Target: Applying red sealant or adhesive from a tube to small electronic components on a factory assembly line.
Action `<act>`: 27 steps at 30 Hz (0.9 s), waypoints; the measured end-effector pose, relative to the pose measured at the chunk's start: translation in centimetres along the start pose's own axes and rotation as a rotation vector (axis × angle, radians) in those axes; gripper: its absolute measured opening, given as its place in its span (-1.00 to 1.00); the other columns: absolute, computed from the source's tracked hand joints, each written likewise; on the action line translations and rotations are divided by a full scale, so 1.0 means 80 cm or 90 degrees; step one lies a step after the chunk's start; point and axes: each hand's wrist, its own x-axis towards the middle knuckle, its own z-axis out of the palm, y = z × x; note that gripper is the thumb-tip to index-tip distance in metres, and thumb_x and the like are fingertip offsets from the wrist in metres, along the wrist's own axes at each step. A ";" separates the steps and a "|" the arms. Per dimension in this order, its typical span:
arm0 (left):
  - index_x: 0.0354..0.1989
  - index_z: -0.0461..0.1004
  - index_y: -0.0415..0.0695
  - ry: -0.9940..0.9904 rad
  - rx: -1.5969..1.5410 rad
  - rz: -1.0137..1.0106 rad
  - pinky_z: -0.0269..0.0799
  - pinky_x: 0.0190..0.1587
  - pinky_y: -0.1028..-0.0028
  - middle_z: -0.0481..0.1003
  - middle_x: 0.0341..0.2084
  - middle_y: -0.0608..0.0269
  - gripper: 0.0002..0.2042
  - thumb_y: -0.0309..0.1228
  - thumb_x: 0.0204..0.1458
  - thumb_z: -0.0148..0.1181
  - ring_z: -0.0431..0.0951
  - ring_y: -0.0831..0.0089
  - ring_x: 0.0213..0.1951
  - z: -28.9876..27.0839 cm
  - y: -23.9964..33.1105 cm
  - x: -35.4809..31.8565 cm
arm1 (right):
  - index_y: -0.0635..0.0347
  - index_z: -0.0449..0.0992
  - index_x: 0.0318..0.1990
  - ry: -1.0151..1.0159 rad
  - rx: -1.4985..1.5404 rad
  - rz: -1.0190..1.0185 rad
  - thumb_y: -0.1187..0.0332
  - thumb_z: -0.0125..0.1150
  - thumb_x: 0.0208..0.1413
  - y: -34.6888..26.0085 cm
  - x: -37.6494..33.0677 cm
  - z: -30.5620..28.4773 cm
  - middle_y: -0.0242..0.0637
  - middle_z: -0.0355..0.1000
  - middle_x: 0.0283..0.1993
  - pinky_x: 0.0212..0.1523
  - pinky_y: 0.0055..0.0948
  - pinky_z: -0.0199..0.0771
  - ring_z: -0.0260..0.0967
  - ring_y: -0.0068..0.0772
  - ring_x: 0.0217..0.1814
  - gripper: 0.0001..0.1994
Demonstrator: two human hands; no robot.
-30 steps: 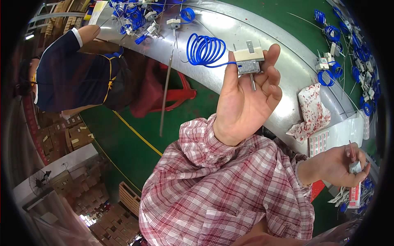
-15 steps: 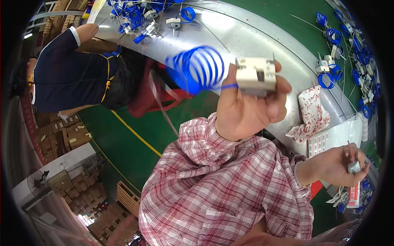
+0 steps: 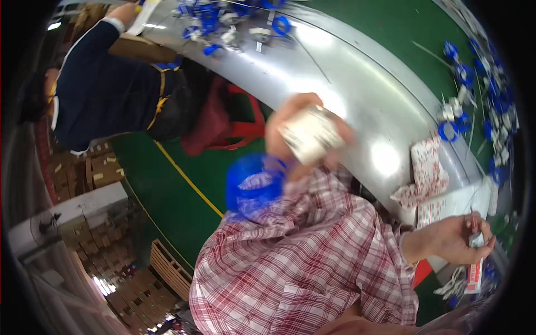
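My left hand (image 3: 277, 137) is raised near the middle of the view, blurred by motion. Its fingers are closed around a cream-coloured thermostat block (image 3: 311, 135). A blue coil of thin tubing (image 3: 254, 184) hangs beside the wrist, left of the block and over my checked sleeve. At the right, my right hand (image 3: 449, 241) has its fingers curled round a small pale grey piece (image 3: 476, 240); what kind of thing it is, I cannot make out. Just below those fingers is a red-and-white printed strip or pack (image 3: 473, 276).
The curved metal table (image 3: 385, 120) carries several thermostats with blue coils (image 3: 223, 25) at its far end. More coiled units (image 3: 497, 106) lie along the right. A red-spotted cloth (image 3: 427, 167) and a label sheet (image 3: 432, 212) lie near my right hand. A co-worker (image 3: 106, 84) is at the left.
My left hand has come down and left with the thermostat, which has turned. The blue coil has swung lower toward my sleeve. The right hand stays nearly in place, still curled.
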 end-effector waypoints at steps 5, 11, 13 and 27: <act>-0.11 0.25 -0.25 0.455 0.269 0.353 0.36 -0.39 0.62 0.35 -0.16 0.06 -0.66 -0.25 0.03 -0.06 0.38 0.55 -0.44 -0.113 0.176 -0.021 | 0.29 0.29 -0.30 0.003 -0.039 0.037 0.36 -0.03 -0.05 0.025 0.009 0.014 -0.27 0.16 -0.50 -0.55 -0.56 0.03 -0.02 -0.45 -0.53 -0.81; -0.29 0.26 -0.29 0.548 0.120 0.450 0.44 -0.36 0.54 0.37 -0.27 -0.04 -0.79 -0.37 0.07 -0.18 0.43 0.36 -0.39 -0.290 0.354 0.000 | 0.39 0.26 -0.25 -0.067 -0.115 0.001 0.45 -0.05 -0.03 0.061 0.017 0.018 -0.15 0.22 -0.44 -0.50 -0.53 0.18 0.08 -0.38 -0.51 -0.80; -0.32 0.26 -0.30 0.536 0.030 0.435 0.48 -0.37 0.43 0.36 -0.40 0.03 -0.80 -0.38 0.03 -0.15 0.42 0.29 -0.35 -0.341 0.395 0.045 | 0.36 0.26 -0.21 -0.242 -0.232 -0.086 0.52 -0.09 0.00 0.071 0.019 0.016 -0.17 0.23 -0.42 -0.47 -0.57 0.20 0.11 -0.39 -0.49 -0.82; -0.42 0.32 -0.30 0.782 1.550 0.236 0.34 -0.43 0.38 0.41 -0.59 0.15 -0.84 -0.50 -0.19 0.06 0.41 0.33 -0.53 -0.507 0.500 0.196 | 0.38 0.22 -0.14 -0.272 -0.544 -0.295 0.50 -0.17 0.08 0.141 -0.004 0.057 -0.19 0.27 -0.39 -0.53 -0.59 0.13 0.16 -0.44 -0.47 -0.80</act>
